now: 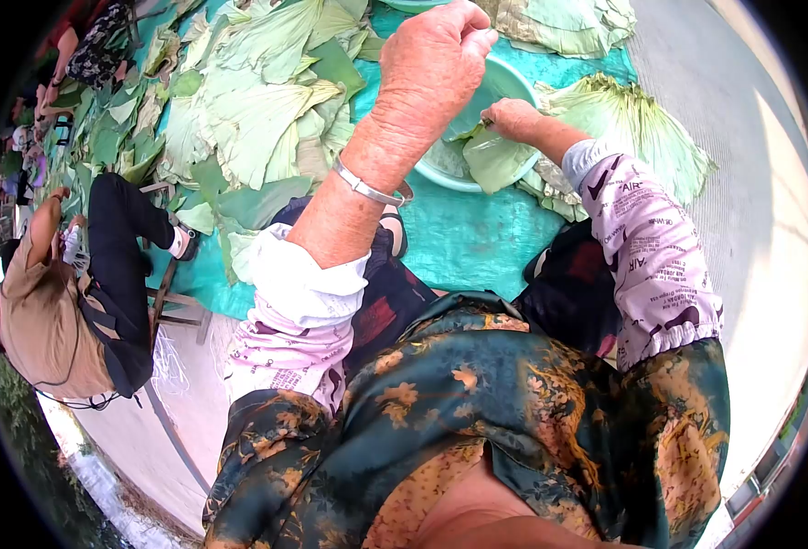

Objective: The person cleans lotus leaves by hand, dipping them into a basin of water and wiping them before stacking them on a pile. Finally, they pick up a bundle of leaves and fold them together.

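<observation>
My left hand [440,59], with a bracelet on its wrist, is raised over the far left rim of a pale teal basin [456,181]. Its fingers are pinched together, and whatever lies between them cannot be made out. Over the basin's right side, my right hand [513,120] grips the edge of a green lotus leaf [495,163]. That leaf hangs down across the basin's near right rim. Inside the basin is what looks like water, partly hidden by my left hand. A fanned stack of lotus leaves [637,133] lies just right of the basin.
Large heaps of lotus leaves [257,119] spread over the teal tarp [463,238] to the left. Another leaf stack [564,23] lies at the back. A seated person [61,316] works at far left beside a wooden stool [177,306]. Pavement [696,64] borders the right.
</observation>
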A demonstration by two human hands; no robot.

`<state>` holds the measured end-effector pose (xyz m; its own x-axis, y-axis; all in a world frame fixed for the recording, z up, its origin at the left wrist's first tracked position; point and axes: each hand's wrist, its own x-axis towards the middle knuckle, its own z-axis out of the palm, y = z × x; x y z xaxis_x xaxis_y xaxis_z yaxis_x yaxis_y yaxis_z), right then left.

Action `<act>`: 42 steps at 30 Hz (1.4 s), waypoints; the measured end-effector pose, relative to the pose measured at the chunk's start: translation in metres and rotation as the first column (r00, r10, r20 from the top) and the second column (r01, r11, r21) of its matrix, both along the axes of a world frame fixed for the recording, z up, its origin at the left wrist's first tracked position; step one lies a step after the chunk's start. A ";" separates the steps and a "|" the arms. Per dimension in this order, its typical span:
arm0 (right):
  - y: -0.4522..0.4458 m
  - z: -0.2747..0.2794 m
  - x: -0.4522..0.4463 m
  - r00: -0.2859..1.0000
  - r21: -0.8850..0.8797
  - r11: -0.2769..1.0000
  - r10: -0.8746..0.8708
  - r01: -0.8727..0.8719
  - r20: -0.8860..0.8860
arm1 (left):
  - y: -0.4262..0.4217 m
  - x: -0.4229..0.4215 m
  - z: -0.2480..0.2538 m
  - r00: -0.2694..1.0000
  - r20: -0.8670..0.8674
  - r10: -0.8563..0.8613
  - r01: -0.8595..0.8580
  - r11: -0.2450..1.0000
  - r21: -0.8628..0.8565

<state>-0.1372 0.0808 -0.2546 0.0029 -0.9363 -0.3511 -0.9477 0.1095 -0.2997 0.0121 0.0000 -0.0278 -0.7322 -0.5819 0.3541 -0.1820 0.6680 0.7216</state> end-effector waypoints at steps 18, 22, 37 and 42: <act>0.026 -0.013 -0.011 0.914 -0.067 0.951 -0.267 0.300 0.305 | 0.018 -0.023 0.008 0.995 -0.094 -0.030 0.051 0.974 0.223; 0.019 -0.009 -0.038 0.795 -0.114 0.852 -0.417 0.510 0.442 | 0.006 -0.015 -0.001 0.998 -0.042 -0.042 0.049 0.979 0.199; 0.040 0.008 -0.081 0.551 -0.308 0.459 -0.645 0.833 0.530 | 0.004 -0.015 0.005 0.994 -0.112 -0.006 0.026 0.984 0.178; 0.032 -0.029 -0.071 0.576 -0.078 0.631 -0.643 0.772 0.505 | 0.004 -0.014 0.007 0.994 -0.112 -0.012 0.029 0.988 0.154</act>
<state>-0.2079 0.1124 -0.2837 -0.6270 -0.7452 -0.2271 -0.3815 0.5479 -0.7445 -0.0023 0.0041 -0.0205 -0.7058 -0.6214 0.3401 -0.0826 0.5490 0.8317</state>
